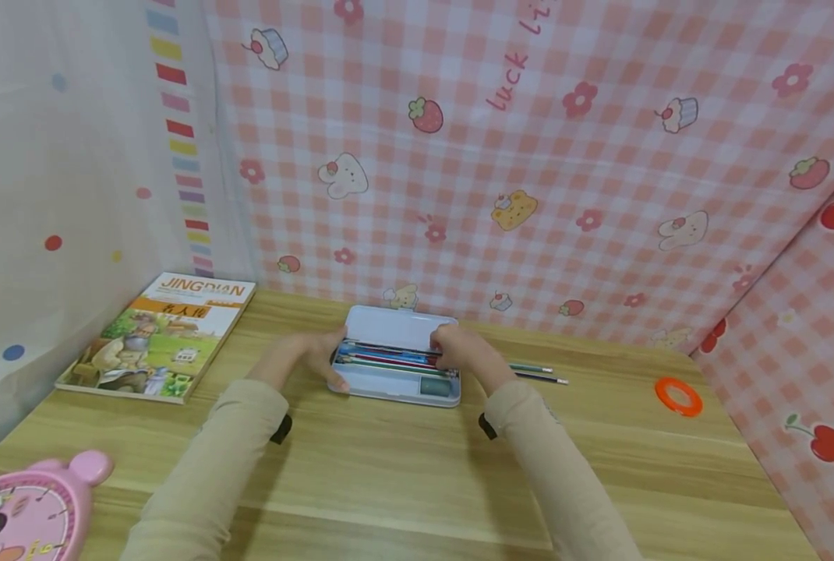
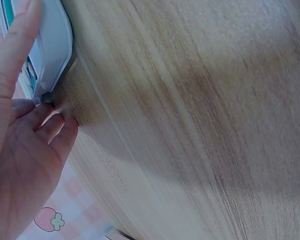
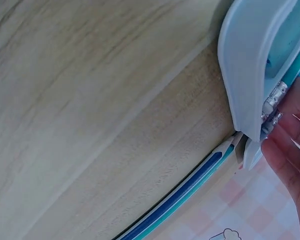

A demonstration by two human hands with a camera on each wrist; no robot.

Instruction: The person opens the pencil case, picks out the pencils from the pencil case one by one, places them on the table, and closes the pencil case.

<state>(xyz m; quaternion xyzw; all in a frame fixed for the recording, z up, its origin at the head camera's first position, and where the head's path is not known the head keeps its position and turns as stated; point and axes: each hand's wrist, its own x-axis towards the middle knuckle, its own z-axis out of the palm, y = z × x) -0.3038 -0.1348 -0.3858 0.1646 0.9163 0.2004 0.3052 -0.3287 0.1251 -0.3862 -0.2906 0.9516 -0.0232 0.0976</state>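
Note:
An open white pencil case (image 1: 378,383) lies on the table, its lid (image 1: 389,326) tilted back toward the curtain. Several pencils (image 1: 382,358) fill its long tray, and a grey-green block (image 1: 434,386) sits in the front right compartment. My left hand (image 1: 316,360) holds the case's left end, thumb on the front edge and fingers round the back corner. At the other end, my right hand (image 1: 461,349) reaches over the tray. In the right wrist view its fairly straight fingers (image 3: 285,155) touch the pencils' silver ends (image 3: 274,100) beside the case wall.
Two pencils (image 1: 539,377), one dark and one green, lie right of the case. An orange ring (image 1: 679,396) is farther right. At the left are a book (image 1: 164,335) and a pink clock (image 1: 38,506). A checked curtain (image 1: 452,171) hangs behind the wooden table (image 1: 375,467).

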